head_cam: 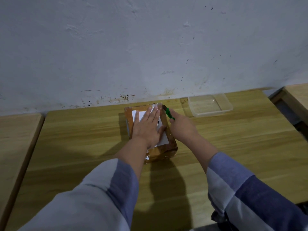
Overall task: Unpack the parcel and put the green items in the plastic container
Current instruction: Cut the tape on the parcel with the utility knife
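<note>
Nearest the camera, two forearms in sleeves banded pale grey and blue reach forward over a wooden table point(75, 139) with a light grain. The arms cast a dark shadow on the boards between them.

Further out, the left hand point(146, 129) lies flat, palm down, on top of the parcel point(165, 147), its fingers spread wide and pointing away from the person. It grips nothing; it simply presses on the white label point(162, 139) that covers most of the top face. The parcel is a brown cardboard box wrapped in shiny clear tape, sitting on the table near its far edge, its lid taped shut.

Just beside it, the right hand point(181, 127) is curled closed around the green handle of a small cutter point(168, 112). The tool points away from the person, and its dark tip meets the parcel's far right corner. Whether the blade has entered the tape cannot be told.

Beyond and to the right, well apart from the parcel, a clear plastic container point(228, 104) stands open on the table close to the wall. Nothing can be seen inside it.

At the far end rises a white plaster wall point(150, 47), stained and speckled along its base. Parts of other wooden tables flank the main one on the left point(15, 139) and right point(296, 95).
</note>
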